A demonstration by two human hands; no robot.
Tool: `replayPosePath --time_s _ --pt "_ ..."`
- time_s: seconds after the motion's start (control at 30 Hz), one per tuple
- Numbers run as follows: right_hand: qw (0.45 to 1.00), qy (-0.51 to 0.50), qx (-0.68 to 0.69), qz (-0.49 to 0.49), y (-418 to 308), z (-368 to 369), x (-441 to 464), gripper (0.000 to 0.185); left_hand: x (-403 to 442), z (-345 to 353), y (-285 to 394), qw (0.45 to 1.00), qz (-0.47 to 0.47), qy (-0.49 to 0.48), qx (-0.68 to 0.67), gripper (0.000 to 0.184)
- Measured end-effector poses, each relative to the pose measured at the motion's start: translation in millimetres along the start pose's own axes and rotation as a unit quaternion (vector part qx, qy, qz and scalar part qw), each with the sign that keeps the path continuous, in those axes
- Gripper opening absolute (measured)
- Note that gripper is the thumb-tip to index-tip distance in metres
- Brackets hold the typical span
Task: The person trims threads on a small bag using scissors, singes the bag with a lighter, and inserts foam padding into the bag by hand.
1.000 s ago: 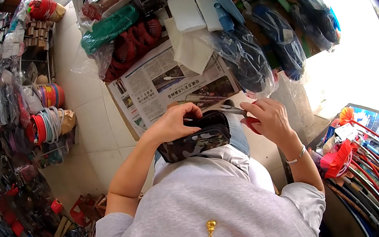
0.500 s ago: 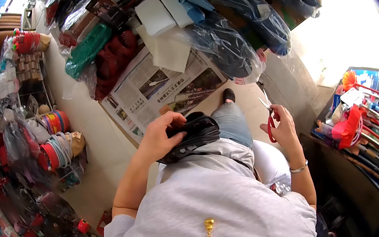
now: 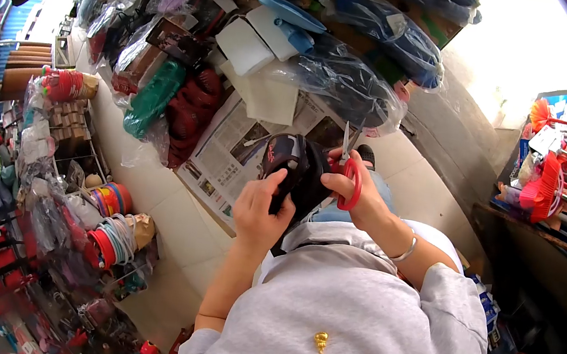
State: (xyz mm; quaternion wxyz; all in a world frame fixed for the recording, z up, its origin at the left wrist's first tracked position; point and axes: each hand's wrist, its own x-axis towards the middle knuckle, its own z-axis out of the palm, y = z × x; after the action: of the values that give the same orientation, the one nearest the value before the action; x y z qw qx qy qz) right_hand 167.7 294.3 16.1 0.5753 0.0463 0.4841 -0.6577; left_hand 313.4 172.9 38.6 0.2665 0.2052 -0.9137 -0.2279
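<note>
Now, parted blades are hovering beside the dark case (image 3: 299, 165)!

The left hand (image 3: 260, 206) is pinching the case above the lap; the right hand (image 3: 362, 197) is gripping red-handled scissors (image 3: 351, 163), its fingertips seemingly touching the case's edge. A careless wrist twist could be nicking fabric or fingers. Ahead, the case is hiding part of a newspaper (image 3: 231, 146), while plastic-wrapped goods (image 3: 351, 90) are crowding its far edge, blocking any forward reach.

We can read no words for certain: the newspaper (image 3: 225, 161) carries print too small for us, the red marking on the dark case (image 3: 291, 155) stays illegible, as does the plastic-wrapped bundle's pale label (image 3: 395, 25).
</note>
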Motion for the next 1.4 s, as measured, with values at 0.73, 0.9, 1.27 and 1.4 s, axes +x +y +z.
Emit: replayPosePath --time_s 0.73,0.9,1.27,1.4 --pt "0.890 -0.105 -0.421 -0.139 12.3 0.8 19.7 0.045 -47.8 -38.9 -36.3 0.920 -0.291 0.219 -0.144 0.032" --pt "0.628 -0.136 -0.697 -0.319 33.4 6.5 62.9 0.049 -79.6 -58.9 -65.4 0.879 -0.349 0.275 -0.176 0.031" --pt "0.451 -0.140 -0.801 -0.368 109.1 44.3 151.0 0.024 -133.9 -20.9 -155.3 0.738 -0.479 0.313 -0.357 0.038" --pt "0.503 -0.150 -0.775 -0.352 98.9 49.6 148.2 0.018 -162.9 5.2 -172.7 0.682 -0.541 0.304 -0.387 0.042"
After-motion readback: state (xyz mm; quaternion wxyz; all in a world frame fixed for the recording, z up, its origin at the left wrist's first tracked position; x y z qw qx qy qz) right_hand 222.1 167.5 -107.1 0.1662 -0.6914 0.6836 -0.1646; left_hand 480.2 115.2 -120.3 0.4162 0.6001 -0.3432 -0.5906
